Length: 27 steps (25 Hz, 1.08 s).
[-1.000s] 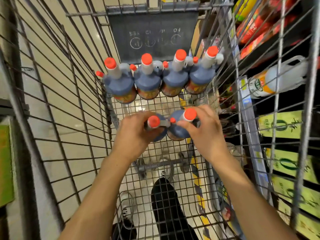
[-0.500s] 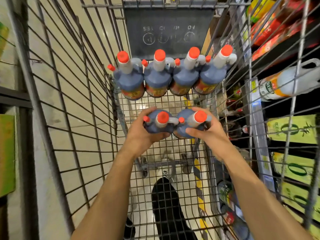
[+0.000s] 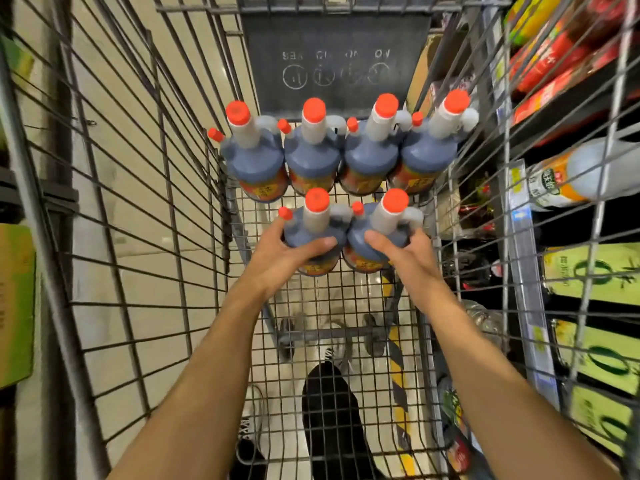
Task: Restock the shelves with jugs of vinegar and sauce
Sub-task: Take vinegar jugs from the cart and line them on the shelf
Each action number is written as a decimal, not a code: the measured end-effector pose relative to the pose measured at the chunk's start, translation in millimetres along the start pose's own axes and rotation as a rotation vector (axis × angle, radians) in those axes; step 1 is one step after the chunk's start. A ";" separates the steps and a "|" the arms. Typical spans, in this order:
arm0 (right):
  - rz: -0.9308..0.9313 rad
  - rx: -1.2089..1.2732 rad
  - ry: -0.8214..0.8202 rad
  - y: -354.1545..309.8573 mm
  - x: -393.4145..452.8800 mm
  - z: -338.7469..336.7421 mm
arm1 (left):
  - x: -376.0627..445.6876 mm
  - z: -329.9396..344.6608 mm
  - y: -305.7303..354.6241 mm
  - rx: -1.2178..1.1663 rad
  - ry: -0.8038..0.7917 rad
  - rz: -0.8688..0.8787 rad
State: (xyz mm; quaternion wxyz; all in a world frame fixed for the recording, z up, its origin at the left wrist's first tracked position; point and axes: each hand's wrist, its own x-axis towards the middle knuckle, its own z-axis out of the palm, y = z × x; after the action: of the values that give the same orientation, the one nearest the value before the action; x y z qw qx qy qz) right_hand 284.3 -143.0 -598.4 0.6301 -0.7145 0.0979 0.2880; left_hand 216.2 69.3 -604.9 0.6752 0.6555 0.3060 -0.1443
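Two dark sauce jugs with orange caps stand side by side on the wire floor of the cart (image 3: pixel 349 306). My left hand (image 3: pixel 280 252) wraps round the near side of the left jug (image 3: pixel 313 230), thumb across its shoulder. My right hand (image 3: pixel 403 256) grips the near side of the right jug (image 3: pixel 379 233) the same way. Behind them a row of several more jugs (image 3: pixel 313 152) stands against the cart's far end.
The cart's wire walls rise on both sides. Store shelves (image 3: pixel 519 209) on the right hold a pale vinegar jug (image 3: pixel 568 181), green boxes (image 3: pixel 588 271) and red packs (image 3: pixel 554 53). My shoes and dark trouser leg show through the cart floor.
Both hands have slid from the jugs' necks and tops down to their near sides. The two jugs now stand lower and closer to the back row.
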 end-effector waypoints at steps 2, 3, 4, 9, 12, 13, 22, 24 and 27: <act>-0.053 0.026 -0.037 -2.8 9.4 -0.3 | 10.1 2.7 3.9 -0.014 0.025 0.008; -0.076 0.041 -0.050 -2.7 12.9 -0.6 | 14.6 3.7 5.0 -0.020 0.031 0.010; -0.095 0.058 -0.057 -1.9 15.2 -0.7 | 18.5 5.1 5.6 -0.030 0.034 0.009; -0.039 0.156 -0.052 1.0 7.1 6.2 | 15.2 9.2 1.7 -0.120 0.010 -0.079; 0.008 0.189 -0.056 -1.9 -12.2 7.4 | -6.2 9.0 4.6 -0.152 -0.016 -0.162; 0.011 0.199 -0.056 -4.4 -19.8 8.1 | -15.0 8.8 8.0 -0.164 -0.029 -0.169; -0.051 0.295 0.098 -93.3 -127.1 13.3 | -114.8 -5.2 99.6 -0.125 -0.150 0.022; -0.096 0.314 0.127 -125.4 -162.9 17.3 | -148.0 -10.6 130.4 -0.100 -0.175 0.102; -0.195 0.351 0.171 -169.0 -231.3 22.8 | -211.8 -20.4 176.6 -0.080 -0.238 0.222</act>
State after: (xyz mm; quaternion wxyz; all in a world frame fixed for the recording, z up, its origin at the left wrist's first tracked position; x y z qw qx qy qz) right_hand 174.2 -141.2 -332.9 0.7592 -0.6216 0.1301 0.1425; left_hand 153.6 62.9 -335.6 0.7439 0.6363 0.1549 -0.1331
